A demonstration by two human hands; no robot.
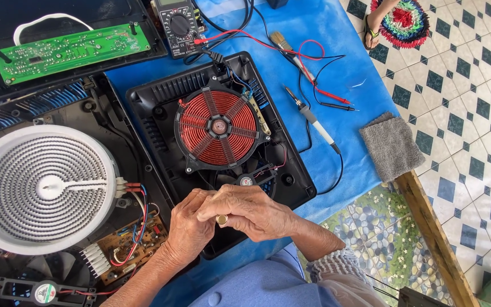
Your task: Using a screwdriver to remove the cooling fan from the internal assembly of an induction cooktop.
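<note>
My left hand (190, 230) and my right hand (251, 211) are clasped together over the near edge of an opened black cooktop housing (154, 108). My right hand lies over the left, with a gold ring on one finger. What the fingers pinch between them is hidden. Just beyond my hands sits a round copper induction coil (218, 127) with a small fan (247, 181) at its near side.
A white round radiant heater element (41, 187) with a brown circuit board (132, 244) lies left. A green circuit board (69, 52), multimeter (178, 25), brush (284, 44), soldering iron (313, 120) and grey cloth (392, 145) lie on the blue sheet (336, 74). Someone's sandalled foot (373, 25) stands far right.
</note>
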